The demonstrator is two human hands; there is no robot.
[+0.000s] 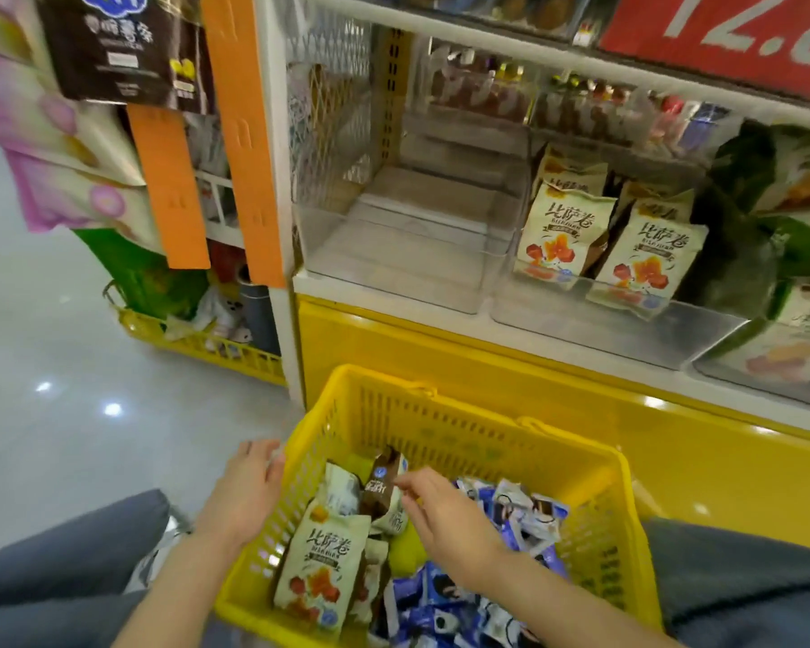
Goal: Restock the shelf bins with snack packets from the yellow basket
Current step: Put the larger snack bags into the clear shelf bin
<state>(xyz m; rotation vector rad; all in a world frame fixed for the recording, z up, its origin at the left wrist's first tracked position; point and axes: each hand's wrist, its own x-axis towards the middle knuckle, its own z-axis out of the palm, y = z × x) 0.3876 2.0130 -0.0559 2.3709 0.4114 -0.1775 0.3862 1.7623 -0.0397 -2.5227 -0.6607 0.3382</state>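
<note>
1. A yellow perforated plastic basket [464, 441] sits low in the middle of the view, and the frame cuts off its near edge.
2. The left hand [249, 488] lies against the basket's left rim. Its fingers are fairly straight, touch the plastic and hold nothing, and the fingertips blur into the rim.
3. The right hand [445, 512] is inside the basket. Thumb and forefinger pinch the edge of an upright brown-and-cream snack packet [382, 484], though blur softens the contact.
4. In the basket's left half lie cream snack packets with an orange picture [319, 563]. Its right half holds a heap of small blue-and-white wrappers [487, 600], partly hidden under the right forearm.
5. Beyond the basket stands a clear plastic shelf bin [394, 254]. Beyond the basket's right corner, a second clear bin [604, 329] holds matching cream packets [557, 231] upright.
6. Far right of the basket, green-and-white bags [768, 217] are blurred and cut off, and their print is unreadable.
</note>
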